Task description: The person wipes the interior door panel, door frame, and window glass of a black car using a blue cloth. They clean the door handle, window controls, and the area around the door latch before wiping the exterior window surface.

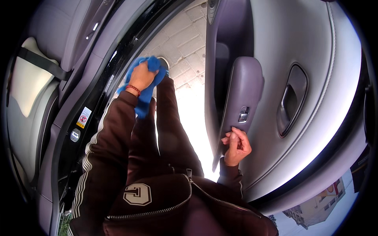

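Observation:
My left hand (143, 76) grips a bunched blue cloth (144, 101), part of which hangs down past the wrist. The cloth is beside the glossy black sill (116, 63) of a car's door opening and overlaps my shoe (164, 64) in view. Whether it touches the sill I cannot tell. My right hand (238, 147) is empty, its fingers loosely bent. It is by the purple armrest (246, 79) of the open car door, just below the window switch (243, 114); contact with the armrest is unclear.
The grey door panel (274, 35) with its inner handle (292, 100) stands close on the right. To the left are a seat (29, 138), a seat belt (44, 63) and a door striker (75, 134) on the pillar. Paving (184, 38) lies between sill and door.

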A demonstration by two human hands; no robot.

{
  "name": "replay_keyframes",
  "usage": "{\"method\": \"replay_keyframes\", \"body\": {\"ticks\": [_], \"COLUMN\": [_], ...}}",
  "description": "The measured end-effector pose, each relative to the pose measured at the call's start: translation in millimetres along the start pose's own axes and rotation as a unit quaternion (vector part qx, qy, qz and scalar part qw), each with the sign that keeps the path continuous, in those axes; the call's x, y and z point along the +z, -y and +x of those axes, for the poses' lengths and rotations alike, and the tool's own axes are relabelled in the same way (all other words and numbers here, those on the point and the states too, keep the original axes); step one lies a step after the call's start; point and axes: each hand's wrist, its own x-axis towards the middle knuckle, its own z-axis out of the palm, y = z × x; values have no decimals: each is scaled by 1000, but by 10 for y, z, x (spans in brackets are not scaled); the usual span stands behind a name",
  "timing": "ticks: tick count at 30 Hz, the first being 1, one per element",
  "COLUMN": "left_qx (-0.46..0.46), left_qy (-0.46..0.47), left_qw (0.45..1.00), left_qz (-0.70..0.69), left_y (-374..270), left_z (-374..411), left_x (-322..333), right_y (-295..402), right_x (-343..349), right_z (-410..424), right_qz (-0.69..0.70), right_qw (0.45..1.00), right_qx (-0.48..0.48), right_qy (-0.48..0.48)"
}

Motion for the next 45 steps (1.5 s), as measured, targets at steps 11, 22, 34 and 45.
{"method": "replay_keyframes", "body": {"ticks": [11,22,34,45], "left_qx": [79,-143,-91,-152], "left_qy": [16,39,155,321], "left_qw": [875,890,945,466], "left_qz": [-477,-431,-273,-810], "left_y": [-1933,-1743,-77,182], "left_z": [668,254,-1245,-2610], "left_x": [1269,3478,1058,631], "right_y": [-60,-5,86,-615], "right_x": [3,105,181,826], "right_z": [-4,23,-267,-854], "right_qz": [-6,-17,-43,192], "right_qw": [1000,998,997,803], "right_qx": [-23,-50,-3,380], "right_qy": [-2,26,57,418]}}
